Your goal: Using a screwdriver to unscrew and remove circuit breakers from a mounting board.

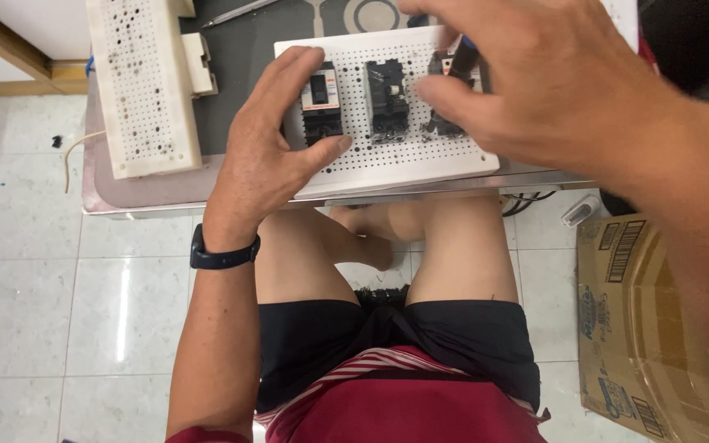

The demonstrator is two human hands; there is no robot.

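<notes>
While the person sits at the table [125, 193], the left hand [268, 152] presses flat on the white board with holes [420, 160], fingers spread and holding nothing, so it seems to keep the board from sliding. Three black switch boxes [387, 100] stand in a row on that board. The right hand [551, 82] curls its fingers around a dark tool with a blue tip [463, 56] at the right box, likely to work on it. Another holed board [145, 90] lies to the left, apart.
</notes>
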